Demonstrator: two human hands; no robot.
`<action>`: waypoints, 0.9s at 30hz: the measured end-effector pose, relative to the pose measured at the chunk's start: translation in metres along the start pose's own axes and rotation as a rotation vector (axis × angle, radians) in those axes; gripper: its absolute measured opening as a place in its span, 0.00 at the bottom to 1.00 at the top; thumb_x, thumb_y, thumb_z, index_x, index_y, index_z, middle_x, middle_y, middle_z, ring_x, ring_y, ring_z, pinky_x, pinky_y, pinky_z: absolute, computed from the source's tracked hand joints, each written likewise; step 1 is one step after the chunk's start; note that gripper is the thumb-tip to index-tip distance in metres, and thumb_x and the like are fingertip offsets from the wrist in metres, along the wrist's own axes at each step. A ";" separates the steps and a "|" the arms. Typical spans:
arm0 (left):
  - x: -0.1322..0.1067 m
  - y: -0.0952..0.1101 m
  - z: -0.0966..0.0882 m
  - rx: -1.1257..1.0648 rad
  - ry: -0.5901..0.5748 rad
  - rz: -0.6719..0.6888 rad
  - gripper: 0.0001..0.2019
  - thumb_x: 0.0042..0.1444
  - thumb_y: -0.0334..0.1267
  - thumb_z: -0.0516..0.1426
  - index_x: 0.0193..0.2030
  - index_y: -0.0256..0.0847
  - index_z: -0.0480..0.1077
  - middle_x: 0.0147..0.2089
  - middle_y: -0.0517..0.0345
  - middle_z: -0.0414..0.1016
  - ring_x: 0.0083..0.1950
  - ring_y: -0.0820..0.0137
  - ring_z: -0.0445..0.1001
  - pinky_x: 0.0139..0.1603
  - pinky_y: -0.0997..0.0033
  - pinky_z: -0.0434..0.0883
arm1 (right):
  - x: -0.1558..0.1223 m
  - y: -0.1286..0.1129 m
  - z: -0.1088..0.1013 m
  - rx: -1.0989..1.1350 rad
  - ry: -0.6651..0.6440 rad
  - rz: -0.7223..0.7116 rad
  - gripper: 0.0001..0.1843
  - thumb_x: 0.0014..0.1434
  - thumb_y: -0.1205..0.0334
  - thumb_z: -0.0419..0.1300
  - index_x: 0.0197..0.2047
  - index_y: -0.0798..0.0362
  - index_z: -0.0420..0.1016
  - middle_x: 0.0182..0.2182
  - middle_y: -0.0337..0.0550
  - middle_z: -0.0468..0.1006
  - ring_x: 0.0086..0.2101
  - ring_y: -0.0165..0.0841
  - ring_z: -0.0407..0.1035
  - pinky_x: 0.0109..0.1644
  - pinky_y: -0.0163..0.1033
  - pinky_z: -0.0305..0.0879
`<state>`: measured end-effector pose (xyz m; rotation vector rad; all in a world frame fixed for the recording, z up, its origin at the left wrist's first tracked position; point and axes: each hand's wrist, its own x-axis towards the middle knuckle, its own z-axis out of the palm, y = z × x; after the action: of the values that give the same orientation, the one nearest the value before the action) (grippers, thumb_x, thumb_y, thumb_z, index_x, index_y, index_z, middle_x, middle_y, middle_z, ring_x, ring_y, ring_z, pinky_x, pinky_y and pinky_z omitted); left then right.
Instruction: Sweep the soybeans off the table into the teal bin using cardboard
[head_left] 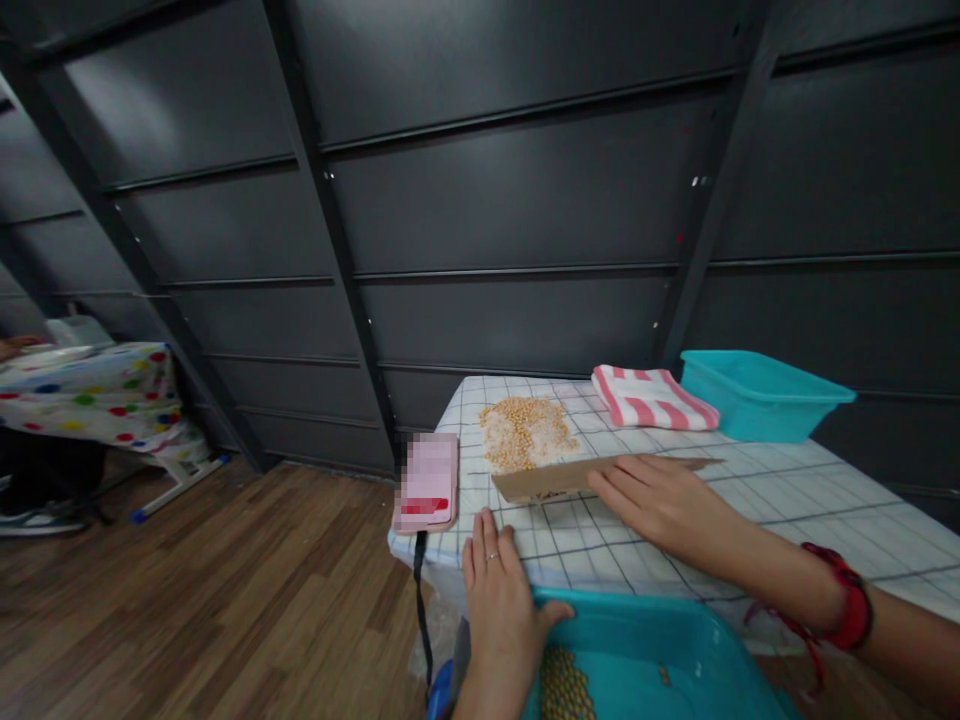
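Observation:
My left hand (499,590) grips the rim of a teal tub (660,655) at the table's near edge; its fingers lie on the tablecloth and its thumb hooks over the rim. Some yellow grains lie inside the tub. My right hand (660,500) rests with fingers stretched along a strip of brown cardboard (570,477) standing on edge. Just beyond the strip lies a pile of yellow grains (525,432) on the white checked tablecloth (787,500). A red band circles my right wrist.
A pink-and-white striped cloth (652,398) and a second teal tub (757,393) sit at the table's far side. A pink device (427,482) with a black cord lies on the left corner. Left, a dotted-cloth table (90,390) stands on wooden floor. A dark panelled wall is behind.

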<state>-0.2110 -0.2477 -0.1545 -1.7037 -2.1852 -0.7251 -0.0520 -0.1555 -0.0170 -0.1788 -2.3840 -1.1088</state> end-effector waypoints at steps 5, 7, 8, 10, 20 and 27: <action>-0.001 -0.002 0.000 -0.013 -0.021 -0.002 0.43 0.27 0.45 0.68 0.51 0.30 0.56 0.59 0.21 0.56 0.61 0.42 0.55 0.54 0.38 0.61 | 0.005 0.011 0.005 -0.036 -0.040 0.028 0.13 0.54 0.78 0.46 0.35 0.61 0.71 0.22 0.45 0.72 0.25 0.33 0.65 0.27 0.37 0.59; -0.001 -0.002 0.001 -0.025 -0.014 -0.005 0.43 0.27 0.44 0.68 0.51 0.30 0.56 0.59 0.21 0.55 0.61 0.41 0.55 0.54 0.38 0.60 | 0.004 0.021 -0.001 -0.059 -0.055 0.035 0.14 0.54 0.78 0.46 0.36 0.61 0.71 0.24 0.46 0.73 0.27 0.34 0.66 0.29 0.37 0.60; -0.001 -0.002 0.001 -0.033 -0.012 -0.003 0.43 0.27 0.44 0.68 0.51 0.30 0.56 0.60 0.21 0.55 0.61 0.41 0.54 0.54 0.38 0.60 | 0.003 0.027 -0.004 -0.073 -0.058 0.042 0.15 0.54 0.78 0.45 0.36 0.60 0.71 0.25 0.47 0.73 0.28 0.34 0.66 0.30 0.37 0.60; -0.001 -0.002 0.001 -0.047 -0.011 0.003 0.43 0.28 0.44 0.68 0.52 0.30 0.56 0.60 0.21 0.55 0.61 0.41 0.54 0.54 0.37 0.60 | 0.001 0.037 -0.009 -0.097 -0.056 0.062 0.16 0.54 0.79 0.44 0.36 0.59 0.71 0.25 0.47 0.74 0.28 0.34 0.65 0.30 0.38 0.59; -0.001 0.002 0.005 -0.007 0.006 -0.027 0.43 0.26 0.43 0.68 0.51 0.30 0.57 0.60 0.22 0.56 0.61 0.42 0.55 0.55 0.38 0.59 | 0.009 0.040 0.031 -0.094 -0.015 0.057 0.12 0.54 0.78 0.47 0.36 0.61 0.71 0.22 0.45 0.72 0.26 0.33 0.64 0.28 0.37 0.56; -0.001 0.001 0.006 -0.021 0.005 -0.011 0.41 0.29 0.45 0.67 0.51 0.32 0.56 0.60 0.23 0.55 0.62 0.42 0.54 0.54 0.37 0.59 | -0.004 0.036 0.022 -0.071 0.002 0.028 0.14 0.57 0.76 0.45 0.35 0.60 0.71 0.24 0.46 0.73 0.27 0.32 0.64 0.30 0.37 0.59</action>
<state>-0.2096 -0.2451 -0.1597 -1.6985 -2.1930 -0.7573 -0.0456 -0.1149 -0.0069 -0.2346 -2.3352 -1.1807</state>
